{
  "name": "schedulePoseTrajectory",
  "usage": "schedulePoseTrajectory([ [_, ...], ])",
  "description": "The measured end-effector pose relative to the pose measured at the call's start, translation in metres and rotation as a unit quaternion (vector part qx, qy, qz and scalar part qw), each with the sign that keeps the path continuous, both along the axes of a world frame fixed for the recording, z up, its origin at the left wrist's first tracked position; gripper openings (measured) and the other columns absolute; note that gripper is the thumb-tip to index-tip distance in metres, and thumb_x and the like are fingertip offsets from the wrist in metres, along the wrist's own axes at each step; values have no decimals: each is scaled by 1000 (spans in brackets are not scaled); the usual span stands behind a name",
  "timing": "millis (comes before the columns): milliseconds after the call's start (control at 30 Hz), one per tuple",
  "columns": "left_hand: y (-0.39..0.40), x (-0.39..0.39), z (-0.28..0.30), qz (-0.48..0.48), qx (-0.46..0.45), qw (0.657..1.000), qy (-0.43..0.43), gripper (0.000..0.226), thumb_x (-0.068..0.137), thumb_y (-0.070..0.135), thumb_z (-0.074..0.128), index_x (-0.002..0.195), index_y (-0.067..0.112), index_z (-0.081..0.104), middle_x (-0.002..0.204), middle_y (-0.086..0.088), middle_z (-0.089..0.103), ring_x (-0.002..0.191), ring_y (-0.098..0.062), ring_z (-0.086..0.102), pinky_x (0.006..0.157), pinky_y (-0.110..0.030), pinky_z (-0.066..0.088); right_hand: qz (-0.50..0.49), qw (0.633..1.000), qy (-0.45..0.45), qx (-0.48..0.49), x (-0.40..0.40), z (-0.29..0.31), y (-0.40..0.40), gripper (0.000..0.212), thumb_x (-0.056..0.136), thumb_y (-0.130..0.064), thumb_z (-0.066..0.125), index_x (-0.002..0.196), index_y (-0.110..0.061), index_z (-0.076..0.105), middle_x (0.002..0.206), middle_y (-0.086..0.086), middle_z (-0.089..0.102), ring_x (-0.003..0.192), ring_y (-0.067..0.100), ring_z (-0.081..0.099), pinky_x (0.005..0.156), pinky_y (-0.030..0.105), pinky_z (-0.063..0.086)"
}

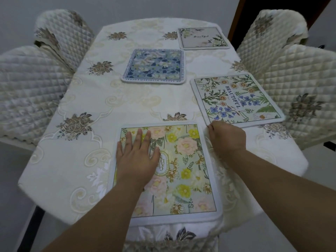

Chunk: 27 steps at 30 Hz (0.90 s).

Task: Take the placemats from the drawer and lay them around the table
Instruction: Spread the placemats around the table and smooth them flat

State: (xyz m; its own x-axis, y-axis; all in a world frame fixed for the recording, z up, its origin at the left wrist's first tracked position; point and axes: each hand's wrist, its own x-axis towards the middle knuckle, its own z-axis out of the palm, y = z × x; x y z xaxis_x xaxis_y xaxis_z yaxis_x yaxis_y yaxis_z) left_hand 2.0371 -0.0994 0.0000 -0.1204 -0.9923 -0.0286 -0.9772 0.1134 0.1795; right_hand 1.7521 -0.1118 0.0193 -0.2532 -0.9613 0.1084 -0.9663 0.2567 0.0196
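Pressing flat, the left hand point(138, 153) spreads straight fingers on the yellow-floral placemat point(181, 171) at the surface's point(87, 110) near edge, long axis running away from the viewer. Right hand point(226, 138), knuckles up, curls round the corner of the "BEAUTIFUL" placemat point(238, 99). Four placemats down, counting the blue placemat point(154, 65) and pale placemat point(202, 38); four quilted chairs point(294, 84)

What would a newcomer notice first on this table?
Four floral placemats on a cream embroidered tablecloth. The left hand presses flat on the near yellow-and-pink placemat, while the right hand grips the corner of the daisy "BEAUTIFUL" placemat on the right.
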Motion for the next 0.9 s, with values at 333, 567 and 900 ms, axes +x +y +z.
schedulePoseTrajectory([
  [333, 0, 0, -1, 5, 6, 1000, 0, 70, 96, 68, 8, 160, 41, -2, 169, 11, -7, 154, -17, -18, 123, -50, -9, 53, 987, -147, -29, 45, 2, 1, 43, 102, -42, 34, 138, -26, 50, 137, 5, 59, 125, 30, 54, 100, 44, 45],
  [567, 0, -1, 3, 33, 24, 999, -4, 74, 94, 71, 9, 160, 40, -3, 169, 8, -9, 154, -26, -20, 123, -50, -11, 67, 987, -130, 69, 64, -27, 4, 80, 96, -66, 9, 160, -19, -4, 168, -1, -8, 153, 16, -15, 124, 42, -6],
  [900, -12, 45, 111, -14, 151, 988, 8, 78, 99, 63, 36, 162, 24, 12, 170, -2, 9, 156, -22, 8, 124, -47, 18, 64, 974, -198, 90, 77, 110, 34, 72, 102, -55, 33, 160, -17, 15, 167, 2, 14, 151, 20, 21, 117, 41, 26],
])
